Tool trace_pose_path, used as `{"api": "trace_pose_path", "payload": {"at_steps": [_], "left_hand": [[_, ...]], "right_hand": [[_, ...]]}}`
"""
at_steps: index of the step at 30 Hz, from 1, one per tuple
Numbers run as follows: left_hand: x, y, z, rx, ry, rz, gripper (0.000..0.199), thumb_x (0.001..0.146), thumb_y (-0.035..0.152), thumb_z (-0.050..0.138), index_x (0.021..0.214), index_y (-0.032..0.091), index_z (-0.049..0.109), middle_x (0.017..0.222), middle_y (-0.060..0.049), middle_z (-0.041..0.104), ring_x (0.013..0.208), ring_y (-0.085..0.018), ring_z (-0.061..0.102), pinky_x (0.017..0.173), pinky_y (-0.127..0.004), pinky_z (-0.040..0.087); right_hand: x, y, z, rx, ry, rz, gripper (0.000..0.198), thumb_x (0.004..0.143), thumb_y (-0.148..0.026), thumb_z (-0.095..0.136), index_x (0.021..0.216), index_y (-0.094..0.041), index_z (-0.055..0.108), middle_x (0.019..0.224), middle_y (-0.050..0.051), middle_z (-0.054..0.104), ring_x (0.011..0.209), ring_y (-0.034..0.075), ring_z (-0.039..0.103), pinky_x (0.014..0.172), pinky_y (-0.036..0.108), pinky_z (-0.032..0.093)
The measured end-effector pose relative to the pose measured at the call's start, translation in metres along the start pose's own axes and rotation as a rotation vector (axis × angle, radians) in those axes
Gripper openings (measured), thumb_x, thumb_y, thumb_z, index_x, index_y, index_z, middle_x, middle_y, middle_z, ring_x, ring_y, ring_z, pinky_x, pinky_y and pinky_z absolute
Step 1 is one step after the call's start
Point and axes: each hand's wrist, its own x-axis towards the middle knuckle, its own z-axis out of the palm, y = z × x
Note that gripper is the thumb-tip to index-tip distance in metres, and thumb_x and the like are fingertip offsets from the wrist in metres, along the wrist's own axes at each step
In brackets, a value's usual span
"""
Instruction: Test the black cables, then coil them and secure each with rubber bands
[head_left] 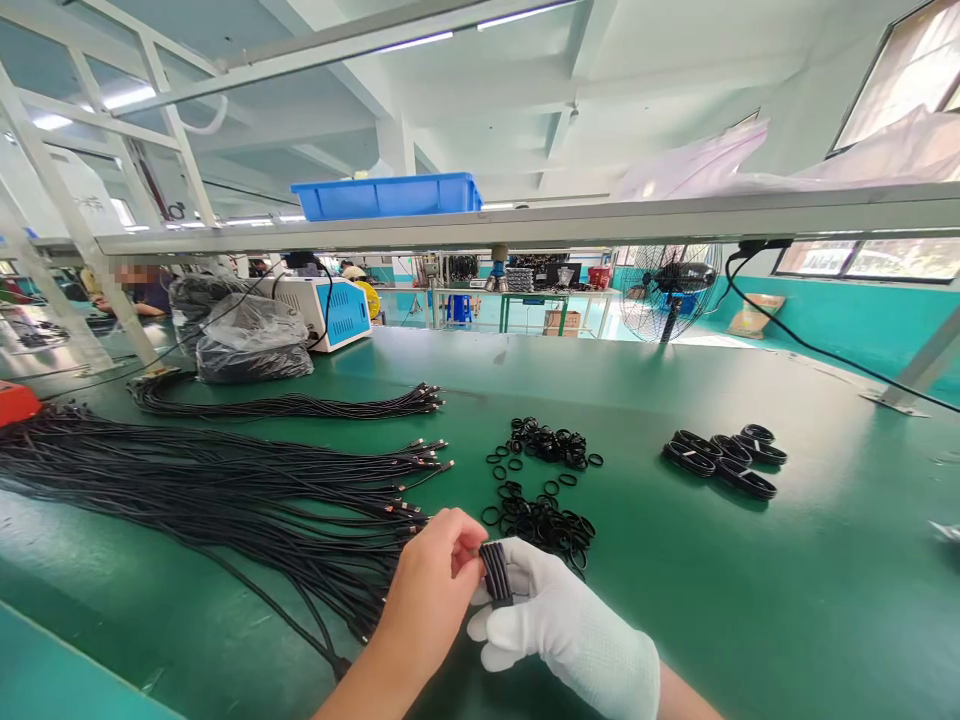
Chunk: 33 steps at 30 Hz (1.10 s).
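A coiled black cable (pixel 496 574) is seen edge-on, its loops stacked side by side. My right hand (pixel 551 610), in a white glove, grips it between thumb and fingers. Bare and closed, my left hand (pixel 439 572) pinches at the coil's left side; the fingertips are partly hidden. Just beyond the hands lies a pile of small black rings (pixel 544 520), with a second heap of black rings (pixel 551 440) farther back. Long straight black cables (pixel 247 490) with metal plugs spread over the table to the left.
Several coiled cables (pixel 724 460) lie on the green table (pixel 750 580) at right. Another cable bundle (pixel 300 403), a plastic bag (pixel 255 335) and a white-and-blue machine (pixel 322 310) stand back left. Overhead, a shelf (pixel 540 222) bears a blue tray (pixel 386 197). A person (pixel 150 290) sits far left.
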Motion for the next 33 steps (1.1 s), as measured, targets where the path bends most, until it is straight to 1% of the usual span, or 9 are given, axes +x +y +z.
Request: {"api": "trace_pose_path", "payload": {"at_steps": [2,6,11,21,24,26,29,31,33], "left_hand": [[-0.004,0.004,-0.004,-0.053,-0.001,-0.069,0.011,0.072,0.016,0.051,0.079,0.021,0.057,0.075,0.002,0.057,0.066,-0.015,0.052,0.062,-0.025,0.04],[-0.012,0.015,-0.009,-0.322,-0.249,-0.268,0.017,0.077,0.031,0.053,0.065,0.018,0.052,0.06,0.005,0.046,0.059,-0.012,0.042,0.055,-0.022,0.031],[-0.013,0.017,-0.005,-0.523,-0.291,-0.287,0.019,0.072,0.027,0.06,0.062,0.017,0.047,0.058,0.006,0.043,0.057,-0.009,0.037,0.055,-0.021,0.028],[-0.008,0.009,-0.011,-0.562,-0.423,-0.269,0.012,0.073,0.019,0.056,0.064,0.016,0.049,0.059,0.004,0.055,0.059,-0.01,0.048,0.061,-0.023,0.038],[-0.008,0.009,-0.014,-0.342,-0.42,-0.265,0.016,0.077,0.024,0.052,0.063,0.017,0.05,0.058,0.003,0.056,0.057,-0.012,0.05,0.057,-0.023,0.039],[-0.011,0.006,-0.013,-0.059,-0.228,-0.182,0.016,0.08,0.027,0.049,0.067,0.019,0.054,0.065,0.001,0.058,0.059,-0.014,0.052,0.056,-0.025,0.04],[-0.018,-0.005,-0.005,0.217,0.097,0.184,0.02,0.079,0.013,0.045,0.091,0.021,0.058,0.089,-0.003,0.062,0.073,-0.016,0.058,0.068,-0.028,0.046],[-0.021,-0.014,0.002,0.282,0.177,0.445,0.031,0.078,0.004,0.042,0.098,0.022,0.058,0.092,-0.003,0.063,0.079,-0.016,0.06,0.074,-0.028,0.047],[-0.02,-0.019,0.007,0.315,0.226,0.568,0.028,0.08,0.003,0.042,0.092,0.02,0.061,0.081,-0.002,0.065,0.075,-0.015,0.061,0.069,-0.026,0.048]], "right_hand": [[0.0,0.001,-0.001,0.032,0.006,-0.012,0.049,0.052,-0.018,0.076,0.097,-0.017,0.055,0.09,0.004,0.058,0.077,0.019,0.06,0.063,0.033,0.05],[0.001,0.0,0.0,0.012,-0.006,-0.049,0.043,0.051,-0.01,0.075,0.089,-0.016,0.055,0.085,0.002,0.061,0.077,0.017,0.059,0.065,0.03,0.048],[0.0,-0.003,0.004,0.0,-0.037,-0.052,0.039,0.051,-0.007,0.072,0.085,-0.015,0.055,0.079,0.001,0.061,0.075,0.016,0.058,0.063,0.028,0.046],[-0.001,-0.001,0.002,0.06,-0.101,0.022,0.043,0.053,-0.017,0.078,0.089,-0.014,0.054,0.078,0.003,0.061,0.075,0.017,0.06,0.064,0.031,0.049],[-0.004,-0.003,0.004,0.056,-0.077,0.039,0.046,0.053,-0.02,0.079,0.091,-0.012,0.054,0.081,0.005,0.061,0.075,0.018,0.06,0.064,0.032,0.05],[-0.004,-0.003,0.004,0.056,-0.047,0.041,0.049,0.052,-0.02,0.079,0.093,-0.013,0.055,0.088,0.006,0.061,0.077,0.019,0.061,0.064,0.033,0.05],[0.0,-0.001,0.005,0.062,-0.042,0.038,0.052,0.048,-0.018,0.078,0.095,-0.014,0.055,0.09,0.006,0.061,0.079,0.022,0.062,0.064,0.034,0.05],[0.002,0.003,0.005,0.036,-0.055,0.027,0.051,0.046,-0.015,0.078,0.092,-0.014,0.057,0.083,0.005,0.062,0.078,0.022,0.062,0.062,0.033,0.05],[0.005,0.006,0.004,0.027,-0.068,0.024,0.048,0.046,-0.012,0.076,0.091,-0.013,0.058,0.08,0.004,0.063,0.076,0.022,0.061,0.061,0.032,0.05]]}}
